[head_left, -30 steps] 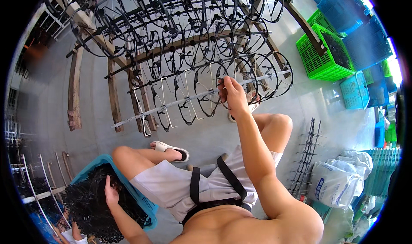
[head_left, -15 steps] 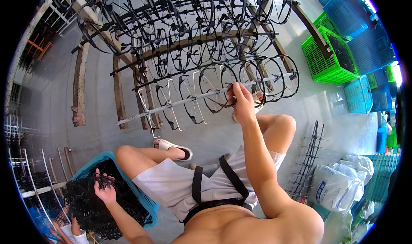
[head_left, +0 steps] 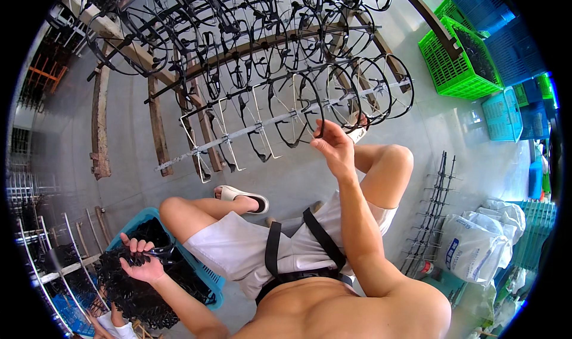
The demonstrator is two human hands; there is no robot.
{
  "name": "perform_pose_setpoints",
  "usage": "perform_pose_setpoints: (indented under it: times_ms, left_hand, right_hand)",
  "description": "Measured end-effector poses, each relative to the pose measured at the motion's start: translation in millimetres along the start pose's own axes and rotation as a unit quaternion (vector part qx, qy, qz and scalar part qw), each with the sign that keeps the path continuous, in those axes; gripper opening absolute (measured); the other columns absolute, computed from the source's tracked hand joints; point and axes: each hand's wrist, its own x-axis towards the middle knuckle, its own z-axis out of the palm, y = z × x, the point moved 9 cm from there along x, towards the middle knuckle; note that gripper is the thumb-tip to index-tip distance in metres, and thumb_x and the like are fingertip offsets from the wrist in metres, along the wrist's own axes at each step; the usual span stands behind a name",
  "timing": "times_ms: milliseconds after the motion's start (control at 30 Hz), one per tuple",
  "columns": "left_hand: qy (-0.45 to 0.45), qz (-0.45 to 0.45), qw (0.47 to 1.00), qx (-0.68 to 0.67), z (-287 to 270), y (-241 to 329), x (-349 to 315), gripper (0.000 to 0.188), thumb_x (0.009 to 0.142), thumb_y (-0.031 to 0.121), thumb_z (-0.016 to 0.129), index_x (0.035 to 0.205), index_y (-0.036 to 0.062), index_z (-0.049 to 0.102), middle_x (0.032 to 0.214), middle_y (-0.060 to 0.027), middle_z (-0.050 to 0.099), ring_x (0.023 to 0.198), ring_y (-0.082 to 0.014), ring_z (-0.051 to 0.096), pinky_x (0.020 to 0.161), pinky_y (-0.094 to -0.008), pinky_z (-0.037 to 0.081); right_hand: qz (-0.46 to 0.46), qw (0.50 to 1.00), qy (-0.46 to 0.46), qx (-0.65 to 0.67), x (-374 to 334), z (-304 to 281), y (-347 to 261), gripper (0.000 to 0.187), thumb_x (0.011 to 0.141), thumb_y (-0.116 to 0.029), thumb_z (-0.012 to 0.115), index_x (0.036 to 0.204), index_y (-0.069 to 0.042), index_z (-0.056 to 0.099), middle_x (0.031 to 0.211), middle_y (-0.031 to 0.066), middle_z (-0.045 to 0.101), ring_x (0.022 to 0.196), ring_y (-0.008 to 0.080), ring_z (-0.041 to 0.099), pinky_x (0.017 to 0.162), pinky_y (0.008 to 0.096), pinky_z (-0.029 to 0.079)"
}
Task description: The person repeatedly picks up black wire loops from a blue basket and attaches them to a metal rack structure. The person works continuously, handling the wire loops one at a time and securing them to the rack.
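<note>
My right hand (head_left: 335,149) is closed, its fingertips pinching the lower edge of a thin black curved plastic part (head_left: 322,103) on the near bar of a rack. That pale metal bar (head_left: 274,119) bears white wire hooks and several black hoop-like parts (head_left: 400,103). At the left, my left hand (head_left: 143,264) curls around a few small black plastic pieces (head_left: 159,251). It is over a light-blue basket (head_left: 210,277) heaped with tangled black parts (head_left: 134,300). The exact shape of the pieces in this hand is hard to make out.
Rows of black parts hang on the rack's farther bars (head_left: 250,56), held by wooden posts (head_left: 100,121). Green crates (head_left: 459,70) and blue crates stand at right, near white sacks (head_left: 476,243). Spare hooked rods (head_left: 430,214) lie right of my knee. Another person's arm (head_left: 102,324) shows lower left.
My right hand has moved slightly down, still at the near bar. My left fingers have curled in around black pieces over the basket. The rack appears shifted slightly up and left in view.
</note>
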Motion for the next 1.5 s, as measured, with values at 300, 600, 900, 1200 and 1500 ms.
perform_pose_setpoints:
  times_ms: [300,600,900,1200,1500]
  left_hand:
    - [-0.012,-0.054,0.998,0.02,112.3,-88.3,18.2,0.064,0.085,0.036,0.06,0.134,0.0014,0.038,0.091,-0.0052,0.045,0.084,-0.0178,0.042,0.075,-0.0334,0.037]
    - [0.024,-0.176,0.982,-0.055,152.5,-189.8,23.5,0.053,0.082,0.03,0.061,0.126,0.0051,0.047,0.11,-0.0145,0.053,0.101,-0.0295,0.052,0.089,-0.0462,0.043]
    - [-0.007,-0.214,0.973,-0.086,153.1,-206.9,12.5,0.048,0.085,0.027,0.058,0.122,-0.0019,0.05,0.118,-0.0165,0.056,0.109,-0.0296,0.055,0.095,-0.0422,0.042]
    - [-0.041,-0.19,0.98,-0.041,154.0,-208.9,10.4,0.027,0.086,0.018,0.054,0.11,0.0042,0.052,0.082,-0.0074,0.049,0.08,-0.0228,0.047,0.082,-0.0465,0.043]
    - [0.014,0.117,0.666,0.737,108.7,-180.7,56.4,0.035,0.079,0.004,0.068,0.113,0.006,0.059,0.096,-0.0144,0.056,0.086,-0.027,0.056,0.075,-0.0364,0.046]
  right_hand:
    - [-0.021,0.987,0.16,0.011,-11.6,1.2,-3.7,0.03,0.08,-0.001,0.071,0.108,0.002,0.059,0.085,-0.0036,0.056,0.075,0.0038,0.052,0.068,0.0168,0.043]
    - [-0.266,0.833,0.135,-0.466,-54.1,91.2,-109.4,0.054,0.08,-0.008,0.069,0.125,0.001,0.042,0.114,0.0167,0.048,0.11,0.0316,0.041,0.093,0.0397,0.037]
    - [0.048,0.945,-0.253,-0.203,-79.5,177.6,-61.3,0.017,0.084,-0.011,0.067,0.095,0.001,0.061,0.083,0.0122,0.057,0.075,0.0264,0.057,0.066,0.0335,0.046]
    - [-0.008,0.992,0.094,-0.086,-67.2,66.7,-146.3,0.009,0.094,-0.007,0.05,0.093,0.001,0.054,0.075,0.0028,0.055,0.05,0.0049,0.045,0.044,0.0186,0.036]
    - [0.026,0.979,0.132,-0.155,8.2,79.9,-21.2,0.021,0.093,-0.018,0.057,0.099,0.002,0.055,0.074,0.0019,0.058,0.059,0.0065,0.046,0.053,0.0224,0.039]
